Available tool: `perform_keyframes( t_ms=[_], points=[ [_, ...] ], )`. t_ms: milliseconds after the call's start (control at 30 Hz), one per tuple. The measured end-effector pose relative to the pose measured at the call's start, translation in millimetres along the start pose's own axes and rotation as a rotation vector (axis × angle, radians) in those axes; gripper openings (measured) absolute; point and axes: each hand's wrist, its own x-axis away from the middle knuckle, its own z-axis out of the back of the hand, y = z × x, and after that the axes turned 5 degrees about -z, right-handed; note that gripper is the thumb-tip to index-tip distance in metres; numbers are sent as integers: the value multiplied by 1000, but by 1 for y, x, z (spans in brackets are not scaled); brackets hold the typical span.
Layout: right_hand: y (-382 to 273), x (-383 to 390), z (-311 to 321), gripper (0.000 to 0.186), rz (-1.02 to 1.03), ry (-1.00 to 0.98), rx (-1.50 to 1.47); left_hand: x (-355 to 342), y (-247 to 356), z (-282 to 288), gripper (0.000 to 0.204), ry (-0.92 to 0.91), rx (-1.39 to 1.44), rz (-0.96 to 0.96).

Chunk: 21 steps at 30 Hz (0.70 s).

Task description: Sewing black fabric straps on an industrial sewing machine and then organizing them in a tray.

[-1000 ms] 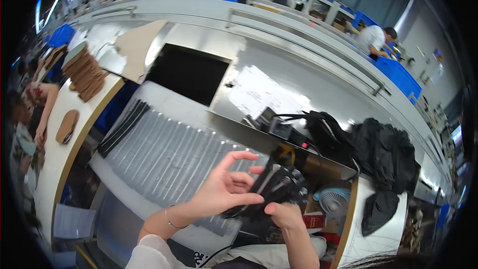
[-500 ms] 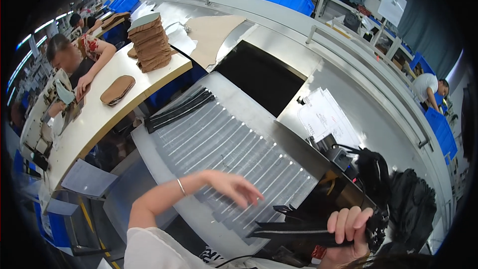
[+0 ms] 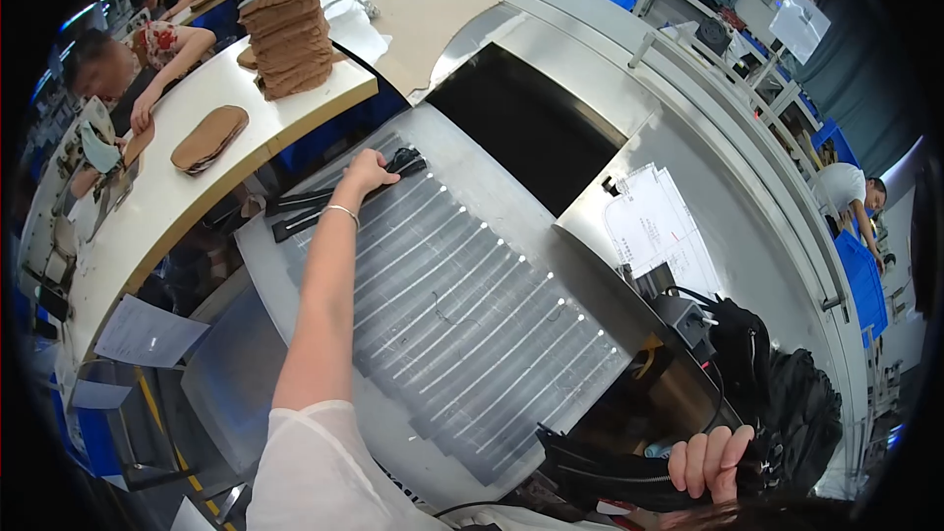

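Observation:
My left hand (image 3: 371,172) reaches to the far left of a grey, see-through board (image 3: 442,334) marked with rows of white lines. Its fingers are closed on black zipper strips (image 3: 300,227) lying across that end of the board. At the lower right, my right hand (image 3: 710,462) is closed around a bundle of black zipper pieces (image 3: 600,467). A silvery row of teeth runs along it. The bundle hangs beside the board's near right corner, and part of what the right hand holds is hidden.
Black fabric (image 3: 801,408) lies heaped at the right. Beyond the board are a black panel (image 3: 526,123) and a printed paper sheet (image 3: 657,231). At the left, a table (image 3: 265,133) carries brown stacked pieces (image 3: 287,39), and a person (image 3: 147,69) sits behind it.
My left hand has moved from above the board's middle to its far left and closed on the zipper strips. My right hand still holds the black bundle, which has shifted slightly right.

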Motion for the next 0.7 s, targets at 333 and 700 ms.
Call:
perform_keyframes(
  t_ms=[333, 700],
  points=[
    [6, 1, -1, 13, -75, 135, -82, 147, 99, 45, 21, -195, 939, -446],
    [36, 11, -4, 43, 211, 151, 876, 336, 250, 1, 22, -923, 1200, -603]
  ],
)
